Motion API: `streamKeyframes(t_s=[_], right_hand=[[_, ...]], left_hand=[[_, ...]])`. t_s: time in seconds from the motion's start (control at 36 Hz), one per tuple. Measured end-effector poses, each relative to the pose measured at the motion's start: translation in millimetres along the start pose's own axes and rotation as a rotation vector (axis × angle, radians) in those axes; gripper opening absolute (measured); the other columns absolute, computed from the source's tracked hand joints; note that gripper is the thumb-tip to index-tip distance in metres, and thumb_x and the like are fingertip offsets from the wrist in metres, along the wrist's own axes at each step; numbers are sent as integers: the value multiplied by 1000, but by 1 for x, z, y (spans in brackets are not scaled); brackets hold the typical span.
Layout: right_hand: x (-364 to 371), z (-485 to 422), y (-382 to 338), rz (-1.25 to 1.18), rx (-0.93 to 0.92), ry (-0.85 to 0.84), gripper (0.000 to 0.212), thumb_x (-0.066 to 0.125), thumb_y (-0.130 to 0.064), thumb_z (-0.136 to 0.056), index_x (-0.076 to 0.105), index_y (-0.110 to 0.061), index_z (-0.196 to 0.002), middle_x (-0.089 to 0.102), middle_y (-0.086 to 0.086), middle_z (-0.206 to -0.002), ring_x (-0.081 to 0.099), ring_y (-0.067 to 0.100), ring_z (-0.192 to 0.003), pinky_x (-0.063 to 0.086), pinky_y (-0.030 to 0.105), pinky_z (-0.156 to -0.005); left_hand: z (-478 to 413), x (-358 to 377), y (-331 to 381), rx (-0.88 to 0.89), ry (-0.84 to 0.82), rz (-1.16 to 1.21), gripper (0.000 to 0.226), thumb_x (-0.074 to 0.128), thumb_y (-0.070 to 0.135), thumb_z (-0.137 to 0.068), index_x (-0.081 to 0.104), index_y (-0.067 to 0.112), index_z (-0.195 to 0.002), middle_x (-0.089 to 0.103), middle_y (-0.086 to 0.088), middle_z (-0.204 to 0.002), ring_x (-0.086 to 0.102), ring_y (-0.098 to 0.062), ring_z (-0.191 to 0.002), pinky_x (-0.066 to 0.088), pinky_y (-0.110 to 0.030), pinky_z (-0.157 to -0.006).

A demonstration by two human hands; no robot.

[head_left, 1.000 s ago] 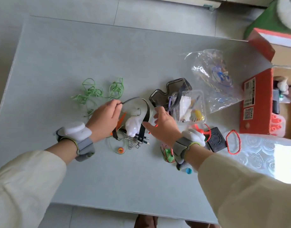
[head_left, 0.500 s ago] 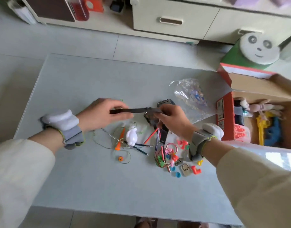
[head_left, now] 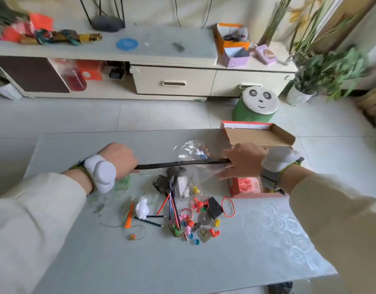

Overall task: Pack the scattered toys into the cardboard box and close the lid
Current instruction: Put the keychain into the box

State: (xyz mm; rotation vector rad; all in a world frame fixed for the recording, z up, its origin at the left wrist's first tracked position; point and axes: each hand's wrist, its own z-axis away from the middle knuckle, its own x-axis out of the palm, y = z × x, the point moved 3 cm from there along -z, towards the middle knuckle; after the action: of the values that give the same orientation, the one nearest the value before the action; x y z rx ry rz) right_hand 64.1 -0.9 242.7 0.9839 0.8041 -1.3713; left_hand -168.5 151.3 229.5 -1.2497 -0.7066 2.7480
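Observation:
A black strap (head_left: 182, 163) is stretched flat above the table between my two hands. My left hand (head_left: 119, 158) grips its left end and my right hand (head_left: 244, 160) grips its right end, just in front of the red cardboard box (head_left: 246, 194). The box stands at the table's right with its lid (head_left: 259, 134) open; a pink block shows inside. Below the strap lie scattered toys: a white figure (head_left: 142, 209), pencils (head_left: 172, 206), a red ring (head_left: 227, 206), a black square piece (head_left: 214, 207) and small coloured bits (head_left: 189, 228).
A clear plastic bag (head_left: 193, 151) lies behind the strap. Green string (head_left: 123, 183) sits under my left wrist. A green panda stool (head_left: 256, 107) stands on the floor beyond the box, a low cabinet (head_left: 174, 81) further back, a potted plant (head_left: 310, 81) at right.
Both hands have lifted the black strap and pulled it out straight, the right hand moving toward the box. The camera has tilted up, showing the room behind.

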Motion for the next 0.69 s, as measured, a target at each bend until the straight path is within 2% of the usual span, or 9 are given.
streamKeyframes(t_s=[0.08, 0.22, 0.33, 0.39, 0.47, 0.53, 0.58, 0.64, 0.69], right_hand=[[-20, 34, 30, 126, 58, -25, 63, 47, -66, -84, 52, -17, -123, 62, 4, -89, 55, 21, -78, 40, 27, -69], [-25, 67, 54, -236, 211, -34, 44, 53, -54, -86, 60, -11, -98, 55, 4, -79, 51, 20, -71, 30, 22, -47], [-44, 104, 70, -390, 270, -12, 37, 57, -41, -87, 46, -10, -69, 42, 1, -60, 44, 20, -60, 30, 26, -50], [-56, 118, 72, -403, 250, -42, 36, 57, -44, -85, 54, -9, -78, 52, 1, -67, 53, 23, -69, 43, 29, -61], [-74, 125, 67, -531, 182, -82, 56, 65, -53, -79, 52, -14, -117, 63, 0, -106, 60, 16, -83, 49, 28, -80], [-95, 133, 62, -844, 137, -41, 81, 72, -52, -73, 35, -20, -138, 53, -4, -130, 57, 11, -104, 45, 26, -94], [-117, 138, 56, -1185, 35, 126, 101, 80, -49, -64, 26, -23, -145, 44, -9, -141, 46, 8, -125, 38, 29, -107], [-134, 140, 51, -1361, -69, 253, 92, 81, -36, -69, 29, -24, -144, 44, -15, -140, 40, 2, -130, 33, 28, -110], [-146, 140, 42, -1403, -170, 284, 55, 73, -19, -80, 47, -22, -129, 54, -13, -130, 47, 1, -125, 35, 25, -108]], left_hand=[[7, -62, -13, -79, 136, -50, 31, 30, 32, -100, 53, 16, -113, 65, -2, -109, 60, -26, -101, 41, -29, -74], [24, -138, -22, -154, 353, -119, 37, 26, 44, -100, 42, 13, -114, 64, -3, -109, 61, -26, -100, 34, -30, -66], [44, -211, -12, -112, 483, -192, 31, 26, 37, -101, 36, 13, -119, 63, -2, -109, 62, -27, -97, 32, -31, -64], [57, -245, -5, -86, 537, -215, 34, 24, 38, -101, 35, 13, -121, 63, -1, -110, 62, -28, -96, 33, -32, -63], [69, -280, 6, -30, 580, -247, 25, 27, 32, -101, 36, 14, -116, 59, 0, -111, 61, -28, -95, 31, -32, -61], [82, -305, 14, 8, 615, -347, 20, 26, 21, -101, 36, 14, -116, 56, -1, -113, 60, -28, -94, 27, -32, -55], [93, -325, 20, 42, 650, -393, 21, 26, 17, -100, 37, 15, -118, 52, -1, -115, 60, -29, -94, 28, -33, -55], [100, -340, 24, 68, 671, -395, 23, 26, 16, -99, 36, 16, -120, 48, -1, -119, 59, -29, -97, 35, -35, -61], [111, -352, 23, 76, 700, -413, 25, 27, 13, -98, 34, 15, -121, 44, -2, -120, 58, -28, -97, 39, -35, -64]])
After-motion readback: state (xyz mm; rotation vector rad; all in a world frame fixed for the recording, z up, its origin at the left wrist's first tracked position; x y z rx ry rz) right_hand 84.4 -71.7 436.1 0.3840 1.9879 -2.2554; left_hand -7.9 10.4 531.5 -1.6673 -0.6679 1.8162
